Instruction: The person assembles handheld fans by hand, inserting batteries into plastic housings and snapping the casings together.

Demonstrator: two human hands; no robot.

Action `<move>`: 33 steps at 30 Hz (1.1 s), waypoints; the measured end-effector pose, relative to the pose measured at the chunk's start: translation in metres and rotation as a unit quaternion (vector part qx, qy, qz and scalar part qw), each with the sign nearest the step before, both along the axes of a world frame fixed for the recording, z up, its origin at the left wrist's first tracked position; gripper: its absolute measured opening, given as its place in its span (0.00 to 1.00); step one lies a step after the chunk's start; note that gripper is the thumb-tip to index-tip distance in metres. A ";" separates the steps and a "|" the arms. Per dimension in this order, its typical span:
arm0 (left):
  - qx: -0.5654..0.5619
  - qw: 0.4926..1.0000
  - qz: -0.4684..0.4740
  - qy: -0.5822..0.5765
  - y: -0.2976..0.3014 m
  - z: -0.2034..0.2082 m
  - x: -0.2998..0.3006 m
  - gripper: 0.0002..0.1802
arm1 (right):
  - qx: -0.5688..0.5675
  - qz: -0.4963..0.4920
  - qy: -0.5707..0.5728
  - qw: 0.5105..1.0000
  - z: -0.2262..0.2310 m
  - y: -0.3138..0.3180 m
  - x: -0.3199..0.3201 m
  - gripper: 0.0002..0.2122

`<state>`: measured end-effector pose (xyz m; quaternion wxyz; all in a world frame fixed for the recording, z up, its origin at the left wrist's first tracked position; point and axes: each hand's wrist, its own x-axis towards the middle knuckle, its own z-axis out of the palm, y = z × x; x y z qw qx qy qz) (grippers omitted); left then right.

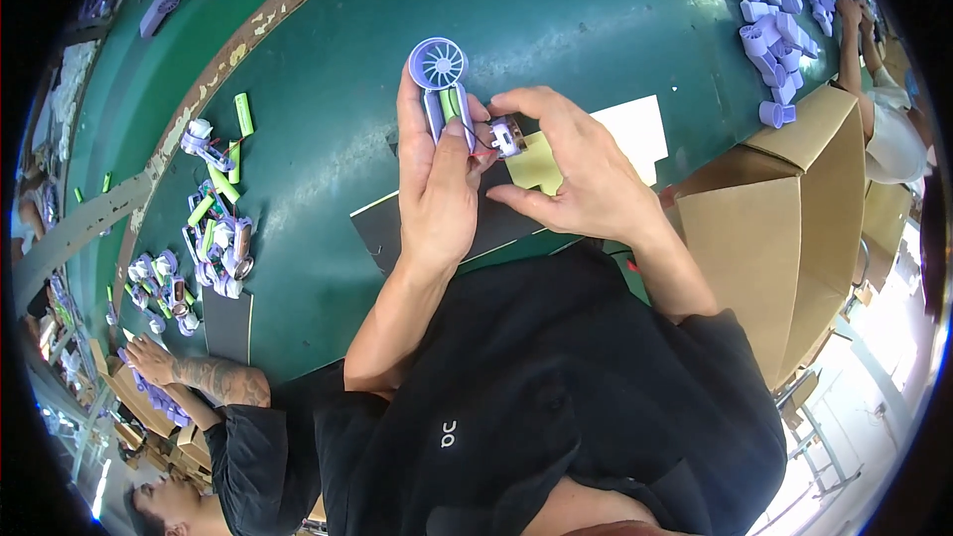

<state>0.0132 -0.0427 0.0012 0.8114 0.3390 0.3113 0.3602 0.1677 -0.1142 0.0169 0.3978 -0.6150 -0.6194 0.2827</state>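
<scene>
My left hand [438, 184] is wrapped round a light purple handheld fan housing [437, 62], its round vaned end pointing away from me. A green battery cell [450, 104] lies in the housing's handle, under my left thumb. Beside the handle is a small white and dark component [506, 137], with thin wires running toward the housing. My right hand [586, 164] curves around that component, thumb and index finger spread wide apart. Whether its other fingers touch the component is hidden.
Fan innards with green cells [220, 228] lie in heaps at the left. Purple housings [774, 30] are piled at the far right, above an open cardboard box [764, 228]. Dark card [382, 228] and white paper [635, 134] lie under my hands. A co-worker's tattooed arm [218, 379] is lower left.
</scene>
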 end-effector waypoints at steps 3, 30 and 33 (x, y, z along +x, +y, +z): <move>-0.007 1.000 -0.017 0.010 0.003 -0.001 0.000 0.36 | -0.014 0.006 0.025 1.000 -0.003 -0.001 0.003 0.27; -0.001 0.994 -0.058 0.089 0.007 0.001 -0.009 0.37 | 0.057 -0.061 -0.042 0.996 0.005 0.014 0.011 0.16; -0.015 0.996 -0.074 0.046 0.008 0.005 -0.006 0.37 | 0.047 -0.079 -0.023 0.995 -0.007 0.019 0.013 0.14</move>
